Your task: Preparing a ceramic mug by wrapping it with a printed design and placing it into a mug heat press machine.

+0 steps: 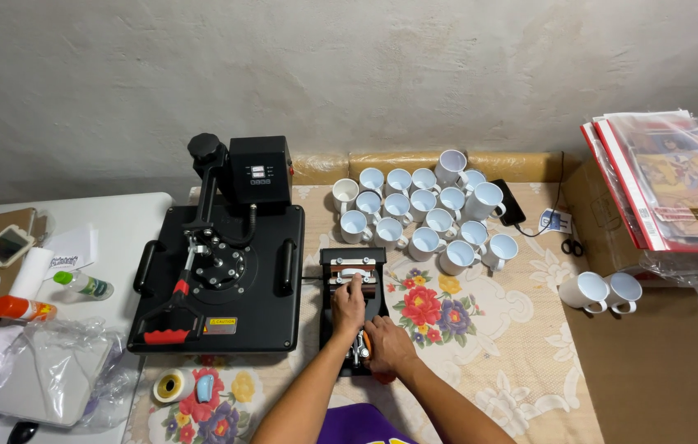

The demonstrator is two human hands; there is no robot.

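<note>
Resting on the small black metal mug press [354, 306], both hands work at the middle of the counter [521, 345], which is covered by a cream cloth with red and blue flowers. Left hand [350, 302] lies over the press's middle, fingers [356, 280] pressed together and curled down onto the cradle near its silver bars. Right hand [388, 345] sits at the near end of the press, fingers closed round the lever there; an orange grip shows just at the thumb.

Surroundings, all relative to the mug press:
- Left, just beside: large flat black heat press [219, 263], square platen, control box at its far side, red-tipped handle at its near corner.
- Far right: a tight cluster of white glossy ceramic mugs [423, 215], upright, mouths up; one stands stacked higher at the back.
- Further right: two more white mugs [601, 291] on brown cardboard, and beyond them a stack of printed sheets in clear plastic [663, 181].
- Near left: a roll of tape [169, 385].
- Well left, past the heat press: crumpled clear plastic bags [44, 370], an orange-capped tube [23, 309], a phone [7, 244].

Nothing lies between hands and press; the mugs stand clear of it.

Orientation: the press is a narrow rectangle, long axis running away from the person toward the wall, lever end nearest the body. Matte black frame, bright metal fittings.
</note>
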